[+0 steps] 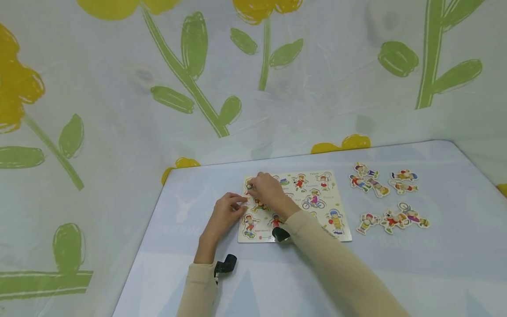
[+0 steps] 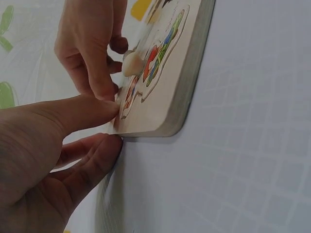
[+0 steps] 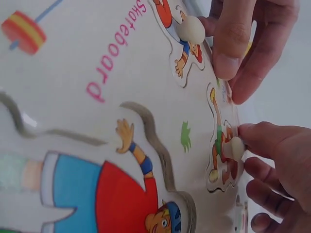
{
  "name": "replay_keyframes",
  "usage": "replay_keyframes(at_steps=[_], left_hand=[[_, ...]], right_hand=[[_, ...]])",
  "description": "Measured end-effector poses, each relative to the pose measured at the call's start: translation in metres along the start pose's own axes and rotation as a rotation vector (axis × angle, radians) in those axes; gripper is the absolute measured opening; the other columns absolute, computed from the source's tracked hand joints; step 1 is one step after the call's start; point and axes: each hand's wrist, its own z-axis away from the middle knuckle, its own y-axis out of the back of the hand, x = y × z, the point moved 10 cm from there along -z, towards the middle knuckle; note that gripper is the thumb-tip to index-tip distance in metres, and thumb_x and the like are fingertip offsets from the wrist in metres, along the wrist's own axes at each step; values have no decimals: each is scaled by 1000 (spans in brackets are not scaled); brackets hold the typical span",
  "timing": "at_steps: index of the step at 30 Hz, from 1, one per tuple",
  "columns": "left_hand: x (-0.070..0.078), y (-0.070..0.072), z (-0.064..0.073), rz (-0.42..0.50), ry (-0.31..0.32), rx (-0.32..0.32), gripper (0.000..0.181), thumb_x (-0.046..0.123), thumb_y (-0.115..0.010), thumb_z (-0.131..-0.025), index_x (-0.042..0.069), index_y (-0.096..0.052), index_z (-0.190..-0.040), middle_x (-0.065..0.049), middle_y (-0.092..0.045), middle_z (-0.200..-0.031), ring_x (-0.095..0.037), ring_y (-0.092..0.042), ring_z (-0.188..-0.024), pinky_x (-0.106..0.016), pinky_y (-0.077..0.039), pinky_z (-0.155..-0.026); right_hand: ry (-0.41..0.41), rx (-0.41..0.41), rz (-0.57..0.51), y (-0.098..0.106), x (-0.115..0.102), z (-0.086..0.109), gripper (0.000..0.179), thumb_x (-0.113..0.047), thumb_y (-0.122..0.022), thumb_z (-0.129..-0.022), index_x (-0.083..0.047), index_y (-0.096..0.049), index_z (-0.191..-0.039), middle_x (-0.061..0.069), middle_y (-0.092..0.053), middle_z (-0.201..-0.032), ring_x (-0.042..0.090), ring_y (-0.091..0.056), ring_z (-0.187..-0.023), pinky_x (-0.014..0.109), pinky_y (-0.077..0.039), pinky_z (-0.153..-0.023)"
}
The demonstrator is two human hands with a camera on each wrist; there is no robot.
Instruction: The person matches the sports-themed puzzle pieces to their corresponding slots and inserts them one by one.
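The puzzle board [image 1: 332, 194] lay flat on the counter [image 1: 455, 185], left of some loose pieces [image 1: 410, 215]. It looked like wood, so prob. stiff, fairly light & apt to slide unless steadied at an edge. The cutouts seemed thin, rigid, light (that glossy print maybe a bit slippery), so the round knob [image 3: 192, 30] was the obvious spot to grab, w/ thumb + fingertip. L hand [image 1: 229, 209] pinched the board's L edge, thumb up top, index just below, only a narrow gap b/w them; its forearm reached in from the near side. R hand [image 1: 267, 189] was arched, fingers bent down, tips nearly together & apparently pinching the far-left piece [image 1: 249, 186] (exact contact hard to see). R forearm slanted across the board from lower right.
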Motion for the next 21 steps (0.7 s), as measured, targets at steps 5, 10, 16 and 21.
replay_keyframes(at_steps=[5, 10, 16, 21], left_hand=[[-1, 0, 0, 1, 19, -3, 23, 12, -72, -88, 8, -74, -110, -10, -64, -112, -15, -62, -85, -25, -51, -71], [-2, 0, 0, 11, 25, 2, 23, 13, -73, -87, 9, -75, -110, -9, -64, -111, -15, -62, -84, -24, -51, -71], [-1, 1, 0, 6, 29, 9, 23, 13, -72, -88, 9, -74, -110, -9, -64, -112, -15, -61, -84, -25, -50, -71], [1, 2, 1, -7, 20, 21, 24, 14, -72, -88, 9, -74, -111, -10, -65, -113, -15, -62, -83, -27, -50, -71]], right_hand=[[10, 28, -17, 4, 6, 3, 31, -29, -66, -92, -21, -71, -122, 6, -66, -103, 20, -59, -91, 33, -50, -76], [27, 32, -31, 10, 12, 10, 27, -28, -66, -92, -18, -73, -117, 5, -67, -100, 19, -57, -88, 34, -49, -79], [18, 29, -41, 18, 27, 22, 29, -34, -69, -90, -17, -75, -112, 3, -68, -98, 21, -58, -91, 36, -48, -82], [41, 88, -47, 27, 47, 39, 28, -37, -70, -90, -17, -75, -109, 3, -69, -100, 21, -59, -91, 37, -49, -81]])
